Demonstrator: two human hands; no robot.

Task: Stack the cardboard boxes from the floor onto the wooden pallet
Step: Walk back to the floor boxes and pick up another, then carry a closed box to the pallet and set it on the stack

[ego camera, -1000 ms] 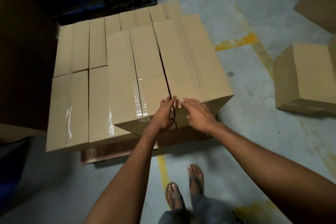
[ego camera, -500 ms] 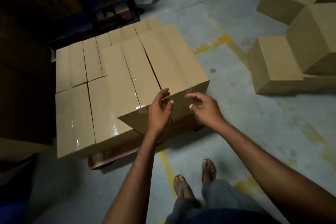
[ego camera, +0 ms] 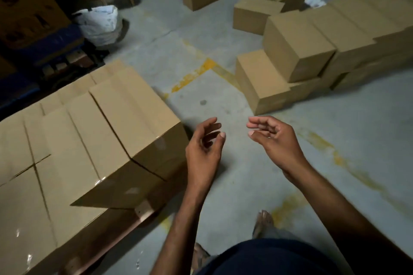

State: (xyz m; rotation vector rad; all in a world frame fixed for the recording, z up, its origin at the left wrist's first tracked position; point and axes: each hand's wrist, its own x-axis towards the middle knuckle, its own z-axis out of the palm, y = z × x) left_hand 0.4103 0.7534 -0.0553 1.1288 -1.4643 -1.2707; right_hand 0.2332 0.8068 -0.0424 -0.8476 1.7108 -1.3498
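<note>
Showing floor [ego camera: 223, 35]: grey concrete, worn yellow lines, bare between pallet stack and loose boxes.
Stacked boxes [ego camera: 93, 136]: smooth taped cardboard on wooden pallet [ego camera: 143, 207], corner overhanging.
Loose boxes [ego camera: 297, 51]: piled on floor, right.
Left hand [ego camera: 204, 145], right hand [ego camera: 274, 138]: empty, fingers loosely curled, apart.

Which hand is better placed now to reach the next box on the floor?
Probably the right hand. It is empty and open, on the side of the floor boxes. The left hand, also empty, is beside the stacked boxes.
</note>
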